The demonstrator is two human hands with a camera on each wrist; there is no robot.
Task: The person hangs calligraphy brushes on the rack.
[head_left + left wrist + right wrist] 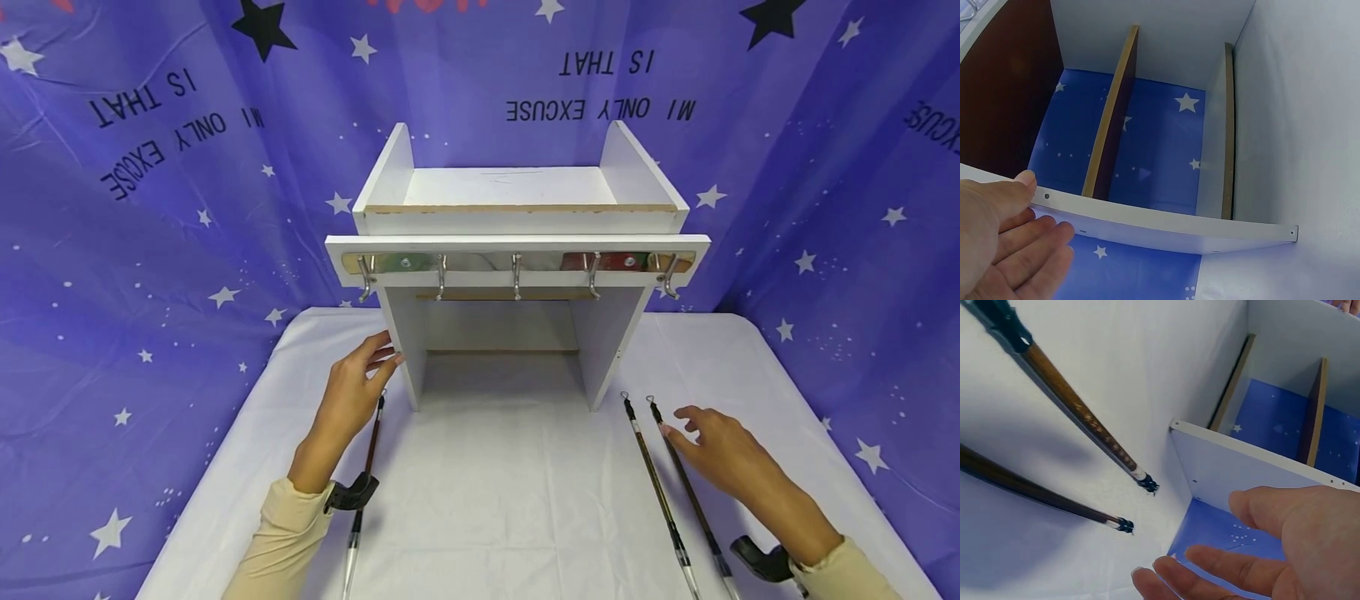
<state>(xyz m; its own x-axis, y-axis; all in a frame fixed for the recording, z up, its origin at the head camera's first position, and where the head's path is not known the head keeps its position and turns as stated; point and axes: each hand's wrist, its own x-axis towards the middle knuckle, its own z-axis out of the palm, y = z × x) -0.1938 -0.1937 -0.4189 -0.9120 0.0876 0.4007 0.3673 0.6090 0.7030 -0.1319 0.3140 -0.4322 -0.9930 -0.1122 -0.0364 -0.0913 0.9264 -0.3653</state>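
A white wooden shelf unit (495, 223) with a row of metal hooks (517, 275) along its front rail stands on the table. My left hand (351, 392) is at its left side panel (1147, 215). In the left wrist view, the thumb lies at the panel's front edge and the other fingers extend along its outer side. My right hand (723, 450) hovers with loosely bent fingers and holds nothing. Close to it lie two slim dark rods, a brown one (1079, 409) with lettering and a darker one (1035, 494), with small wire loops at their far ends.
A third slim rod (372, 446) lies on the white tablecloth (517, 500), passing under my left wrist. Inside the unit are brown-edged shelf boards (1113, 112). A purple curtain (172, 250) with stars and lettering surrounds the table at the back and sides.
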